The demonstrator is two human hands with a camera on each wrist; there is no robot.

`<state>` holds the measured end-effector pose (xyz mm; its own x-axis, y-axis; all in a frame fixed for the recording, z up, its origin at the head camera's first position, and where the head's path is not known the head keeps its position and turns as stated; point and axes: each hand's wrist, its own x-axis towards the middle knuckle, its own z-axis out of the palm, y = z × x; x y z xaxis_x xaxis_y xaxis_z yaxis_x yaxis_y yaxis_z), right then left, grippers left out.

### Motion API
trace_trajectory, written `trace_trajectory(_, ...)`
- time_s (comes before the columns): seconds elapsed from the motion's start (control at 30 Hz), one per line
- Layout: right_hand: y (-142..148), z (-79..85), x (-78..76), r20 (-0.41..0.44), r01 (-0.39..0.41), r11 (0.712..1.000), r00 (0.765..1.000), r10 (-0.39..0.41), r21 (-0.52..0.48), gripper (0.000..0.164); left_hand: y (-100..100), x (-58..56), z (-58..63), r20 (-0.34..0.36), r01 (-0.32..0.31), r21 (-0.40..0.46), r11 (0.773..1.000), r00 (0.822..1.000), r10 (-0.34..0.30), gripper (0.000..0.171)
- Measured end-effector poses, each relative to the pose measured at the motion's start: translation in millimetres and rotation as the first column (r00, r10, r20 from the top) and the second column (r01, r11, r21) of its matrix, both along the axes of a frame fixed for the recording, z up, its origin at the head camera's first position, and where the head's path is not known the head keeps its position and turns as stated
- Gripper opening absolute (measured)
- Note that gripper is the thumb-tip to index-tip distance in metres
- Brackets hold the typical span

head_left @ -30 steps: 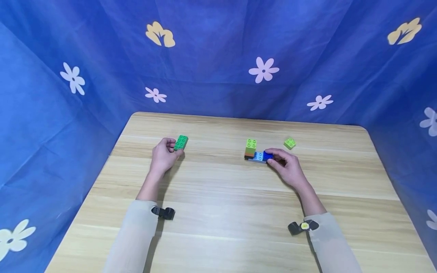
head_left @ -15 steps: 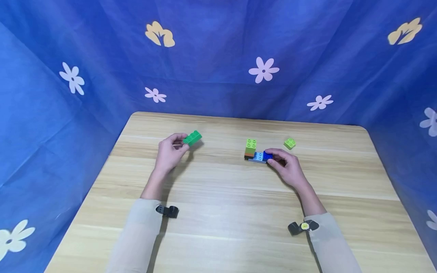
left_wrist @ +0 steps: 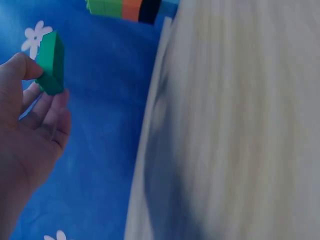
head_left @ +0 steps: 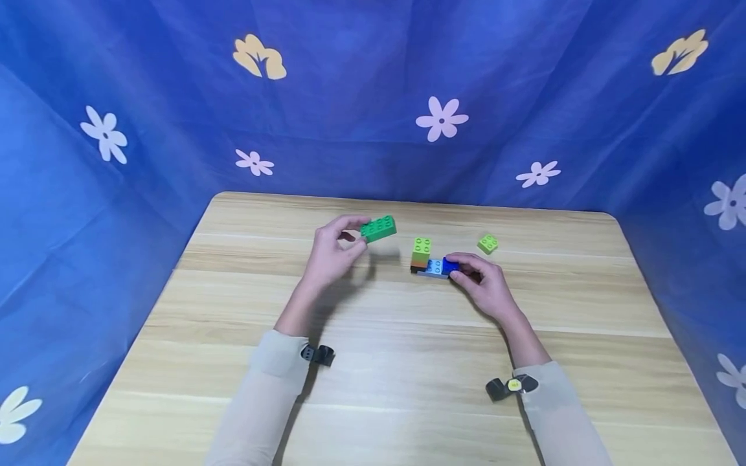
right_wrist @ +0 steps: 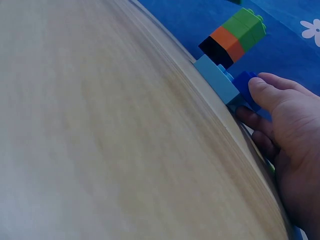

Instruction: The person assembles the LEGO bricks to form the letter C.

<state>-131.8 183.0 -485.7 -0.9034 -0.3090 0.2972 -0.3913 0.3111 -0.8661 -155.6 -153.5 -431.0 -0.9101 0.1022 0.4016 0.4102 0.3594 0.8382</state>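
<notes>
My left hand (head_left: 331, 255) pinches one end of a long green toy building brick (head_left: 379, 229), raised over the table just left of a small brick build. In the left wrist view, the thumb lies on the green brick (left_wrist: 51, 62) and fingers are behind it. The build has a light blue brick (right_wrist: 216, 79) as its base. On its left end stands a stack of black (right_wrist: 215, 52), orange (right_wrist: 227, 42) and lime green bricks (head_left: 421, 248). At the other end, thumb and fingers of my right hand (head_left: 489, 288) grip a dark blue brick (right_wrist: 244, 87) on the base.
A loose lime green brick (head_left: 487, 243) lies behind my right hand. The wooden table (head_left: 402, 362) ends at a blue curtain (head_left: 350, 149) with flower prints. Each wrist carries a small black camera (head_left: 324, 355).
My left hand has lifted the green brick and carried it right, toward the build, turning it on the way. My right hand stays on the dark blue brick. The head view has shifted slightly.
</notes>
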Motion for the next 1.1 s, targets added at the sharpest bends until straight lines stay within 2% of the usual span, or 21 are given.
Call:
trace_trajectory(0.2, -1.1, 6.2, 2.1, -0.010, 0.005, 1.000, 1.000, -0.005, -0.004, 0.031, 16.7, -1.8, 10.0, -0.043, 0.050, -0.025, 0.998, 0.998, -0.051, 0.039)
trace_trajectory(0.43, 8.8, -25.2, -13.4, 0.004, 0.014, 1.000, 1.000, -0.014, 0.008, 0.034, 34.5, -4.3, 15.7, -0.077, 0.118, -0.085, 0.989, 0.989, -0.125, 0.038)
trace_trajectory(0.47, 9.1, -25.4, -12.9, 0.004, 0.012, 1.000, 1.000, -0.012, 0.004, 0.035, 37.3, -4.4, 15.9, -0.080, 0.131, -0.094, 0.987, 0.987, -0.138, 0.038)
trace_trajectory(0.7, 9.0, -27.1, -11.8, 0.004, 0.005, 1.000, 1.000, -0.005, -0.001, 0.035, 60.7, -4.8, 14.9, -0.091, 0.208, -0.149, 0.967, 0.971, -0.223, 0.037)
trace_trajectory(0.87, 8.0, -27.6, -12.8, 0.003, 0.013, 1.000, 1.000, -0.013, -0.009, 0.036, 74.3, -5.5, 11.8, -0.087, 0.264, -0.156, 0.952, 0.956, -0.280, 0.038)
trace_trajectory(1.1, 5.8, -19.9, -9.0, 0.014, 0.017, 1.000, 1.000, -0.017, 0.000, 0.032, 79.2, -7.9, 2.7, -0.077, 0.266, -0.160, 0.951, 0.957, -0.281, 0.039)
